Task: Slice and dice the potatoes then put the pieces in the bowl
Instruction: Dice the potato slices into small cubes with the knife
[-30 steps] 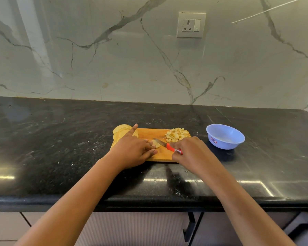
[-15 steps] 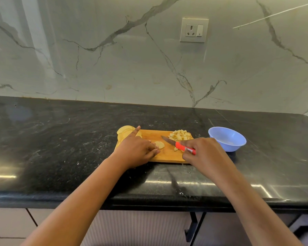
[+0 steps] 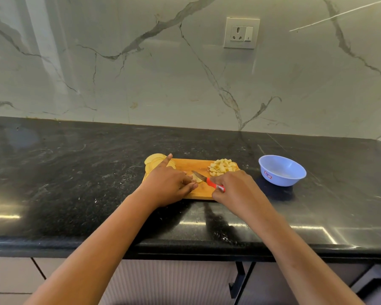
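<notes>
Dicing was in hand. At the board's [image 3: 191,167] near edge the right hand [image 3: 234,189] was curled round the red knife [image 3: 207,182], its blade angled onto a slice [image 3: 197,179] that the left hand [image 3: 169,183] held with curled, bunched fingertips (forefinger sticking out). Uncut slices [image 3: 153,160] lay at the far left corner, dice [image 3: 222,167] at the far right. The bowl [image 3: 280,181], on the counter right of the board, looked empty. Next, I judged: short crosswise cuts, fingertips tucked clear.

Cutting board [image 3: 186,167]: orange-tan wood. Potato slices [image 3: 154,160] at its far left corner, pale yellow. Diced potato [image 3: 222,167] at far right corner, same yellow. Single slice [image 3: 198,179] mid-board, likewise. Knife [image 3: 208,182] on the board: red handle, grey blade. Bowl [image 3: 279,181] right of board: pale blue, red-and-white label. Countertop [image 3: 75,183] beneath: black, white-flecked.
</notes>
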{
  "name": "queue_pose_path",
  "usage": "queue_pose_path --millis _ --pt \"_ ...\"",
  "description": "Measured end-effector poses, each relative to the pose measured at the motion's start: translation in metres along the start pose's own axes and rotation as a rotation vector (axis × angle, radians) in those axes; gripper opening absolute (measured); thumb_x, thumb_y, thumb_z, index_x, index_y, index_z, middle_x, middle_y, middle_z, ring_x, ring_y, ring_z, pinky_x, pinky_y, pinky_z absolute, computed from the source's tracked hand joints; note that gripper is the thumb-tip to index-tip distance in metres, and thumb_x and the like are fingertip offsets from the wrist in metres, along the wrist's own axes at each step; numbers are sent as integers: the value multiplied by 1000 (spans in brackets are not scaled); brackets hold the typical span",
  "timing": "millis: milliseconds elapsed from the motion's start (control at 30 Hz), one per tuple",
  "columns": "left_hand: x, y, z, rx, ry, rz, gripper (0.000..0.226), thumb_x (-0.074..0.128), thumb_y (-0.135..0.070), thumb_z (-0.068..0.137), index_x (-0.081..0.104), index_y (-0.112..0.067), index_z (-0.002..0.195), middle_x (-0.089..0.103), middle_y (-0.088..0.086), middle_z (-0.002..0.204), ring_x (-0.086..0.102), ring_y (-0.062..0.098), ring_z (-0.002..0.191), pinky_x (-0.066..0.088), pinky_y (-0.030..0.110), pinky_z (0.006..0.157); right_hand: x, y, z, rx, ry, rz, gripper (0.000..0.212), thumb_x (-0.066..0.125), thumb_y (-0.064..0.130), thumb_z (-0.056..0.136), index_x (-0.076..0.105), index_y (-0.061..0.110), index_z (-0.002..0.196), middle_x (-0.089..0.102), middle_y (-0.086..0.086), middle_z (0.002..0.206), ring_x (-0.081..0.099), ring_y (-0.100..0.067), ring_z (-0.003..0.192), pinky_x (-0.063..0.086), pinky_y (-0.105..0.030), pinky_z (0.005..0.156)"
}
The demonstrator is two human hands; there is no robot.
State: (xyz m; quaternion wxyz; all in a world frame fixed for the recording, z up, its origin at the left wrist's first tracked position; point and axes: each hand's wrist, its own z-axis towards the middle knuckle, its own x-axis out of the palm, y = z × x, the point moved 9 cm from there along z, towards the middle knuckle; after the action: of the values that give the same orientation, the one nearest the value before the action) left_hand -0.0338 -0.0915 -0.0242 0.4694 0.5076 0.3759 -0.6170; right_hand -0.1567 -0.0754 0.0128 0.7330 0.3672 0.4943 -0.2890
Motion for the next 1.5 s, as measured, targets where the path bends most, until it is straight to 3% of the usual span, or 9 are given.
queue_pose_path --millis 167,333,433,500,600,667,1100,1300,1500 --pt "2 0 0 -8 38 24 48 27 -50 100 61 -30 127 57 -13 132 41 2 132 -19 35 112 -4 -10 -25 16 35 29 42 55 18 88 58 28 129 69 2 105 50 -5 66 34 -15 51" --pt "3 0 0 -8 43 52 48 25 -50 100 63 -31 121 62 -13 127 41 0 132 -19 37 112 -25 -18 -44 61 72 33 38 57 21 88 62 31 124 46 22 64 46 4 48 36 -7 48" --pt "3 1 0 -12 47 58 47 25 -49 100 65 -32 118 61 -16 126 41 -1 131 -19 37 112 -35 -18 -38 74 -21 101 39 58 19 86 63 31 122 70 9 88 50 3 49 36 -8 45" --pt "3 1 -1 -20 47 53 45 26 -50 100 64 -33 120 61 -16 127 41 0 131 -18 37 113 -26 -13 -29 68 -58 133 38 58 18 86 64 29 121 72 2 95 54 -2 56 38 -11 47" --pt "1 2 -3 -28 41 52 44 27 -49 100 63 -34 121 61 -16 126 44 0 129 -14 38 115 -9 -6 -19 63 -55 159 35 57 19 88 65 25 121 71 -3 105 64 -11 77 51 -24 68" --pt "-1 2 -4 -27 35 44 44 28 -49 100 63 -34 122 62 -16 126 48 1 125 -11 37 116 -5 -7 -16 69 -45 157 38 57 20 89 61 26 126 69 -1 111 64 -11 85 50 -23 72" --pt "-2 4 -2 -18 5 41 43 30 -50 100 63 -35 121 65 -11 121 51 6 120 -2 36 118 3 -1 -9 23 -79 128 39 55 22 91 57 25 130 69 0 111 61 -9 85 41 -17 65" --pt "-4 5 -3 -33 -7 38 42 30 -50 99 62 -37 123 65 -11 120 50 6 120 -1 35 117 11 8 -4 20 -29 65 37 52 17 91 60 20 126 69 -7 105 63 -19 91 54 -32 77" --pt "-7 5 -5 -46 -18 -25 40 34 -49 99 62 -36 125 62 -17 124 49 7 121 -1 34 117 7 -5 -40 30 35 26 35 51 20 89 62 24 122 67 -3 94 60 -17 83 48 -29 68"
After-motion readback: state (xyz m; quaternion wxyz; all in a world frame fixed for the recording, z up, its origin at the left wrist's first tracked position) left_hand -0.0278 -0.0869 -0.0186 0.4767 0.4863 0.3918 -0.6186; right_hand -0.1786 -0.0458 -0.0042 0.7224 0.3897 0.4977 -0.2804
